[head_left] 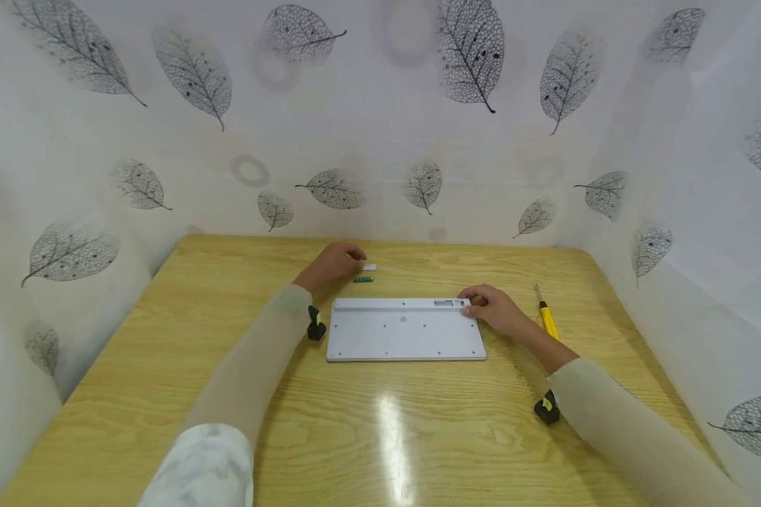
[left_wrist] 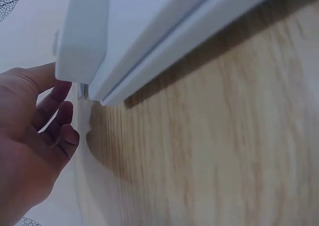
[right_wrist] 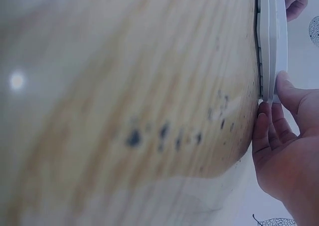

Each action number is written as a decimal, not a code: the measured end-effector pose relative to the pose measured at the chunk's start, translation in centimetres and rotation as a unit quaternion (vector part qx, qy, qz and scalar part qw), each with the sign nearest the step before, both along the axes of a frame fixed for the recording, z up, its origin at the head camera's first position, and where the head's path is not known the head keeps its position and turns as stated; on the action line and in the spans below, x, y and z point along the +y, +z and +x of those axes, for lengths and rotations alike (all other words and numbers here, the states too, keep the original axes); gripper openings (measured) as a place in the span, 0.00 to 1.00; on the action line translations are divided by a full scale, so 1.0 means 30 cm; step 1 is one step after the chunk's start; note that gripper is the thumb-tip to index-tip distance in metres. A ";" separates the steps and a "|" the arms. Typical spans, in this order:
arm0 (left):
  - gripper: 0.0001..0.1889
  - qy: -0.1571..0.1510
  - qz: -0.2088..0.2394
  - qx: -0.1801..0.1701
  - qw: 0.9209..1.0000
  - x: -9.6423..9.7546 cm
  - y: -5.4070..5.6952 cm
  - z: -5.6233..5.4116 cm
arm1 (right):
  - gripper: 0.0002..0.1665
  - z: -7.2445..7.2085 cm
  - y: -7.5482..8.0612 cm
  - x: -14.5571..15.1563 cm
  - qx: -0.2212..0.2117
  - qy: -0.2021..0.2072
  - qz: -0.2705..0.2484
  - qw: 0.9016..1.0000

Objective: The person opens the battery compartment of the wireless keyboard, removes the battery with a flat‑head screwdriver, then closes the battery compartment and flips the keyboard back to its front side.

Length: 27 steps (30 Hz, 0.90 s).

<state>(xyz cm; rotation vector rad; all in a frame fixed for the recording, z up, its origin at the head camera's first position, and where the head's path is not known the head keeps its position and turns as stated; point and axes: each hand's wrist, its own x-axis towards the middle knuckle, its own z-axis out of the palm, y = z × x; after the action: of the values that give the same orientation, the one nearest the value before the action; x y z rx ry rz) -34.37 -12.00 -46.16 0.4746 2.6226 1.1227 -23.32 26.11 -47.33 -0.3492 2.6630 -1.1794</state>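
A white keyboard (head_left: 406,334) lies underside up on the wooden table, screw holes showing and a battery slot (head_left: 444,303) uncovered near its far right corner. My right hand (head_left: 496,310) grips that corner, with the thumb on top and the fingers at the edge, as the right wrist view also shows. Beyond the far left corner, my left hand (head_left: 335,264) has its fingertips at a small white cover (head_left: 370,267), seemingly pinching its left end. Just nearer lies a green battery (head_left: 363,279). In the left wrist view the keyboard hides the left fingertips.
To the right of my right hand lies a screwdriver (head_left: 548,320) with a yellow and black handle, partly behind the forearm. A leaf-patterned curtain (head_left: 380,141) surrounds the back and sides of the table (head_left: 330,429).
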 end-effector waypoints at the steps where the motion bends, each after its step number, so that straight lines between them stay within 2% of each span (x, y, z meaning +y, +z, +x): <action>1: 0.14 0.000 -0.002 0.000 1.000 0.002 -0.001 -0.003 | 0.19 0.001 0.001 -0.002 0.001 0.000 0.000 1.000; 13: 0.14 -0.025 -0.033 0.004 0.999 0.004 -0.019 -0.036 | 0.19 0.005 0.015 -0.008 0.007 0.000 0.007 1.000; 19: 0.14 -0.023 -0.030 0.002 0.999 0.006 -0.011 -0.028 | 0.19 0.003 0.013 -0.008 0.006 0.000 0.007 1.000; 27: 0.12 -0.008 -0.012 -0.001 1.000 -0.001 0.001 0.000 | 0.19 0.002 0.008 -0.008 0.006 -0.001 0.010 1.000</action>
<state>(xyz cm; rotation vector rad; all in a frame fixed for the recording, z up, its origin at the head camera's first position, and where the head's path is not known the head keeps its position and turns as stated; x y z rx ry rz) -34.37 -12.03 -46.12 0.4884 2.6235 1.0845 -23.26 25.86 -47.08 -0.3516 2.6841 -1.1539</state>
